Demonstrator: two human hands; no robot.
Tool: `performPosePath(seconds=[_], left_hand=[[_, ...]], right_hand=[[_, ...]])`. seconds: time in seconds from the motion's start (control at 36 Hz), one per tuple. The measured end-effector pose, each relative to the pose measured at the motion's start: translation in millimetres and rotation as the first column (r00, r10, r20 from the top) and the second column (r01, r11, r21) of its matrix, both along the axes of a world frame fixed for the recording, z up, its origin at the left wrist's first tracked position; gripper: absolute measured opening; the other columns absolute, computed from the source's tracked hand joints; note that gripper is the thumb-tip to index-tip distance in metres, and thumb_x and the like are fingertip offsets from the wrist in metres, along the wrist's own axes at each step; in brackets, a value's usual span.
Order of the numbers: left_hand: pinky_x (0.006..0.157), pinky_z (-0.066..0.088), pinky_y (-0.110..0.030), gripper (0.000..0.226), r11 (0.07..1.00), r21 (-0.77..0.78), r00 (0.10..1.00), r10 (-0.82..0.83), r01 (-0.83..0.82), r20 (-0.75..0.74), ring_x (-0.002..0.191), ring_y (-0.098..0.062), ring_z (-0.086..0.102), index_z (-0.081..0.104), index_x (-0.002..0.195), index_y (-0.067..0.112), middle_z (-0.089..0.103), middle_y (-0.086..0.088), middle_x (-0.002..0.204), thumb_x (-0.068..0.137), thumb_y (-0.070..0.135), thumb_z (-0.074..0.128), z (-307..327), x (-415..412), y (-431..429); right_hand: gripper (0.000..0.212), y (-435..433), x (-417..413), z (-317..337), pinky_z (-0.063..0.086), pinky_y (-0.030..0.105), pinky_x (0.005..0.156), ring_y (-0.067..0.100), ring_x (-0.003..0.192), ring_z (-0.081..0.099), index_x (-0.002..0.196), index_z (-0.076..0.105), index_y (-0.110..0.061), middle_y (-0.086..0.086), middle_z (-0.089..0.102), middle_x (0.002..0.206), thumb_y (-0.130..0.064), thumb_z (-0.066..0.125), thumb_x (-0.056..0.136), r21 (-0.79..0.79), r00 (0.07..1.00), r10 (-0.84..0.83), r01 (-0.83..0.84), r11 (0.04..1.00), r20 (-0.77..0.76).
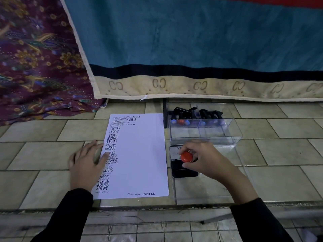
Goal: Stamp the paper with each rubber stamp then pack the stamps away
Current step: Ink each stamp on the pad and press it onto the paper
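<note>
Inking comes just before the next print. At 5 o'clock in the view the right hand point(204, 159) has its grip closed, fingers and thumb curled round the red-knobbed rubber stamp point(186, 157). It holds the stamp upright over the open black ink pad point(183, 172), and the hand hides whether the stamp face touches the pad. At 7 o'clock the left hand point(87, 165) lies with its grip open and fingers straight, fingertips pressing the left edge of the white sheet of paper point(143, 154) onto the tiled floor point(43, 154).

The sheet carries a column of black prints down its left side and a few along the top and bottom, while its middle and right are blank. The next move, as I judge it, is to lift the stamp, carry it toward 9 o'clock to a blank patch and press it squarely while the left hand steadies the sheet.

A flat clear plastic lid point(209, 191) lies under the pad. Beyond it, at 1 o'clock from the paper, stands the clear plastic box point(227, 135) holding several black-handled stamps point(181, 117), so packing is not finished. Behind it hangs a teal blanket point(192, 41).
</note>
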State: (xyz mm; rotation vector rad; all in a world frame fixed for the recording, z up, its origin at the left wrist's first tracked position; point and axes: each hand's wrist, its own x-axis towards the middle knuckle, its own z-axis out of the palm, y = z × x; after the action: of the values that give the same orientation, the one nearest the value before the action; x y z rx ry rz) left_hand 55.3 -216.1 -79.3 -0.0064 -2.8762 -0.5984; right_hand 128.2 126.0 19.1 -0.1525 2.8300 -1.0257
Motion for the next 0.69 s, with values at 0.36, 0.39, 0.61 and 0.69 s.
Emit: performPosePath(seconds=[0.36,0.39,0.61,0.69], left_hand=[[0.112,0.014,-0.038,0.048,1.0,0.001,1.0,-0.007,0.007,-0.011,0.133,-0.017,0.039,0.061,0.12,0.031,0.051,0.008,0.141,0.082,0.056,0.044,-4.0,-1.8,-1.9],[0.112,0.014,-0.038,0.049,1.0,0.003,1.0,-0.008,0.008,-0.013,0.133,-0.017,0.039,0.061,0.12,0.031,0.051,0.008,0.141,0.082,0.057,0.043,-4.3,-1.8,-2.3],[0.112,0.014,-0.037,0.047,1.0,0.004,1.0,-0.004,0.004,-0.013,0.133,-0.017,0.039,0.062,0.119,0.032,0.051,0.009,0.141,0.082,0.055,0.045,-5.4,-1.8,-3.0],[0.112,0.013,-0.036,0.048,1.0,0.004,1.0,-0.005,0.005,-0.013,0.133,-0.016,0.038,0.061,0.12,0.032,0.05,0.009,0.142,0.082,0.056,0.045,-4.9,-1.9,-2.7]], right_hand=[[0.025,-2.3,-4.1,-4.1,0.049,0.018,0.073,0.001,0.079,0.055,0.084,0.063,-0.026,-0.014,0.058,0.087,-0.012,0.078,0.07,-0.015,1.0,-0.003,0.003,1.0,-0.01],[0.025,-2.5,-4.7,-3.8,0.05,0.02,0.074,0.004,0.08,0.055,0.084,0.062,-0.026,-0.013,0.058,0.088,-0.013,0.078,0.07,-0.012,1.0,-0.004,0.004,1.0,-0.005],[0.029,-2.3,-2.4,-4.3,0.049,0.019,0.072,0.001,0.084,0.054,0.08,0.058,-0.031,-0.018,0.054,0.086,-0.013,0.077,0.069,0.003,1.0,0.014,-0.014,1.0,0.011],[0.03,-2.5,-3.3,-3.7,0.05,0.019,0.073,0.004,0.084,0.056,0.08,0.057,-0.032,-0.016,0.056,0.089,-0.013,0.077,0.069,-0.011,1.0,0.005,-0.005,1.0,0.018]])
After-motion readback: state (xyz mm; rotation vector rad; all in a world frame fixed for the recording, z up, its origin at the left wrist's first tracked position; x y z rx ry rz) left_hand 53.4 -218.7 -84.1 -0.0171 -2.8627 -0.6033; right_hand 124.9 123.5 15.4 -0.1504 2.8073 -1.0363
